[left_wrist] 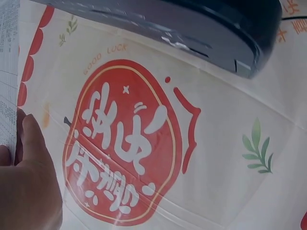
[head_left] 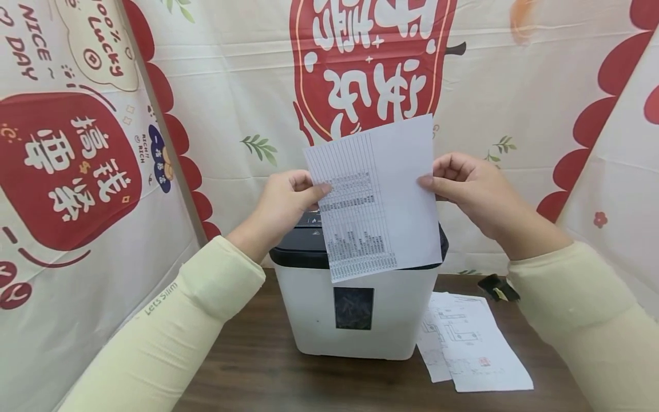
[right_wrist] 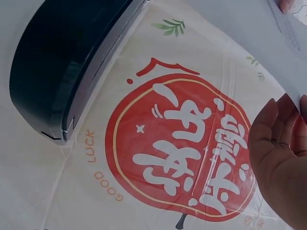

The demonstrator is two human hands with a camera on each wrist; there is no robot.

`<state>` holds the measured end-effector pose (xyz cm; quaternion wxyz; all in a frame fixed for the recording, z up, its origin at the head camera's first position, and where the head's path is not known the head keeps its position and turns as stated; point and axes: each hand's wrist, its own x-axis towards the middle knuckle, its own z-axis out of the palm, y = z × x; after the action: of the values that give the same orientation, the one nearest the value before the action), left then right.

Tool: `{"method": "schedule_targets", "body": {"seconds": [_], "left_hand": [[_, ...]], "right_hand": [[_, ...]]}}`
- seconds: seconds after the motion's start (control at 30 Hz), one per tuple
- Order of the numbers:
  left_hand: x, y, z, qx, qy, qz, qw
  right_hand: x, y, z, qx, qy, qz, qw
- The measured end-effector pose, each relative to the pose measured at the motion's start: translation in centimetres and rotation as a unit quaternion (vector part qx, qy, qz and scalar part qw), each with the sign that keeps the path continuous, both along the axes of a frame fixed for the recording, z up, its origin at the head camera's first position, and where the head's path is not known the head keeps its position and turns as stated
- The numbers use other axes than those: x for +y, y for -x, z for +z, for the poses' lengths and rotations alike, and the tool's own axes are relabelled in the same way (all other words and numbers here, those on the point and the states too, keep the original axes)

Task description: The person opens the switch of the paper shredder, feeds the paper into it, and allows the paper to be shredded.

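Note:
A printed sheet of paper (head_left: 407,189) with a table of small text is held up, tilted, between both hands. The left hand (head_left: 288,200) pinches its left edge, thumb on the printed side. At the opposite edge the right hand (head_left: 479,189) pinches it between thumb and curled fingers. Behind and below the sheet stands a white paper shredder (head_left: 314,309) with a black top (head_left: 298,246) and a dark window; the sheet hides much of its top. In the right wrist view the paper (right_wrist: 249,33) slants down to the right hand (right_wrist: 283,153).
Two sheets with line drawings (head_left: 476,343) lie overlapping on the brown wooden table (head_left: 247,355), right of the shredder. A small black object (head_left: 498,287) is by the right sleeve. Printed cloth (head_left: 231,74) hangs behind and along both sides.

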<state>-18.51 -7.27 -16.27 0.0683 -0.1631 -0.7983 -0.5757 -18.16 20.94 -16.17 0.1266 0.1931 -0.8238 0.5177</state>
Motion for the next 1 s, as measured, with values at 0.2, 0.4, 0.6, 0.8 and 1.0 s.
{"method": "schedule_targets", "body": {"seconds": [0.2,0.4,0.6,0.8,1.0], "left_hand": [[-0.2,0.2,1.1,0.018,0.017,0.013,0.9996],[-0.4,0.5,2.3,0.030,0.032,0.032,0.9985],[-0.5,1.2,3.1,0.037,0.045,0.045,0.9973],[-0.6,2.1,3.5,0.041,0.063,0.062,0.9953],[-0.7,2.7,3.7,0.055,0.079,0.066,0.9932]], "right_hand": [[-0.5,0.6,0.8,-0.003,-0.003,-0.008,1.000],[-0.8,1.3,1.4,0.006,-0.005,0.001,1.000],[-1.3,1.8,1.8,0.009,-0.014,-0.010,1.000],[-1.7,2.8,2.1,-0.003,-0.011,-0.007,1.000],[-2.0,3.5,2.2,-0.020,-0.038,-0.018,0.999]]}}
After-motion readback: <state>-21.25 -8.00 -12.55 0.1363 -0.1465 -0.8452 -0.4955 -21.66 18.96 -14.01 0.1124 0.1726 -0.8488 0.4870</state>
